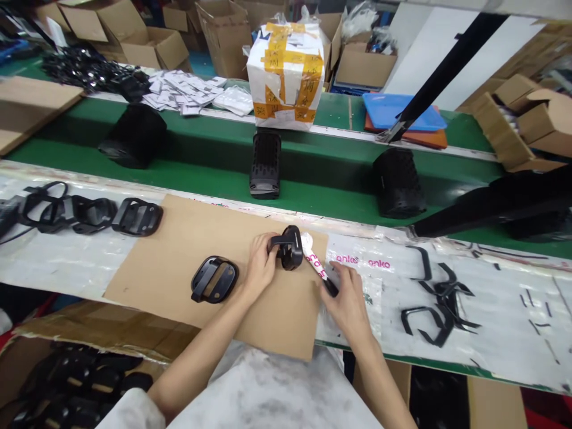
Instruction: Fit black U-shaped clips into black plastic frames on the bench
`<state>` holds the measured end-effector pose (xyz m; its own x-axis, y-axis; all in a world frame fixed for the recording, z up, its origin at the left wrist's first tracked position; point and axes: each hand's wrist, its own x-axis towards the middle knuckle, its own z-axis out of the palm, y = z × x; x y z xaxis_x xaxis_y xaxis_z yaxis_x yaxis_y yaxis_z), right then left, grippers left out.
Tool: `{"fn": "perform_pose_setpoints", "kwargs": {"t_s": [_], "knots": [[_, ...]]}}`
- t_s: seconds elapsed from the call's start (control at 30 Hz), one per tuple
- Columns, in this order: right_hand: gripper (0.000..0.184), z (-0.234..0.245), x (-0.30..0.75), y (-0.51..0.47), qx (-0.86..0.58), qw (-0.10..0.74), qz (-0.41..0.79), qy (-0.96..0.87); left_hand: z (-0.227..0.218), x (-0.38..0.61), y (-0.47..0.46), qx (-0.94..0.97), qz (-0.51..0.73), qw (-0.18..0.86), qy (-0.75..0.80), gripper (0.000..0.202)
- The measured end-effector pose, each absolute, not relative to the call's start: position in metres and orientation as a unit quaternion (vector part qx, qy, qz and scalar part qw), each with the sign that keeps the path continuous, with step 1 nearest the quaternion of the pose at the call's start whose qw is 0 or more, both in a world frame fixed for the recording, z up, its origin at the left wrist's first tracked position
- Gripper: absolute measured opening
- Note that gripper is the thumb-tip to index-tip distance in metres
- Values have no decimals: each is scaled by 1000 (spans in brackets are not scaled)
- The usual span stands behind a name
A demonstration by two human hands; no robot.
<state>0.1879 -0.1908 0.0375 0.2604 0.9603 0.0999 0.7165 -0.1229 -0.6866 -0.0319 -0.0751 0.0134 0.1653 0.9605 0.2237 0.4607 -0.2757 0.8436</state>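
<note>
Beyond cardboard sheet: black housings on green conveyor belt.

Workbench: cardboard sheet lying on it, centre. Over the sheet: plastic part in the left hand, near the sheet's right edge; second part on the sheet to its left, not touching the hand. Paper strip between plastic part and right hand. Left of sheet: row of parts. Right of sheet: scattered clips. Behind bench: conveyor belt, three covers standing on it. Beyond belt: taped parcel, cardboard boxes.
</note>
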Motion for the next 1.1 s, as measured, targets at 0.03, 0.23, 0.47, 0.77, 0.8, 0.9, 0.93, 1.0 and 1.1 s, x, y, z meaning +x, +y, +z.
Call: {"fn": "perform_pose_setpoints", "kwargs": {"t_s": [0.03,0.23,0.47,0.77,0.8,0.9,0.93,1.0,1.1], "knots": [[37,33,195,-193,-740,302,198,-567,12,-30,-72,709,383,298,512,28],[44,44,218,-211,-749,297,347,-479,10,-21,-54,799,264,166,514,40],[55,50,188,-235,-703,380,511,-317,12,-17,-56,823,185,141,519,60],[67,48,163,-250,-754,421,433,-257,7,-19,-57,823,192,155,511,57],[63,49,159,-251,-752,453,411,-245,7,-18,-57,823,196,157,510,57],[55,51,150,-249,-725,454,460,-237,7,-17,-57,819,211,165,507,54],[55,52,148,-248,-716,428,499,-234,7,-17,-57,817,216,170,507,53],[53,54,147,-247,-703,392,549,-225,8,-17,-57,813,223,179,508,52],[43,57,146,-247,-711,459,487,-216,8,-18,-56,812,223,184,507,53]]}}
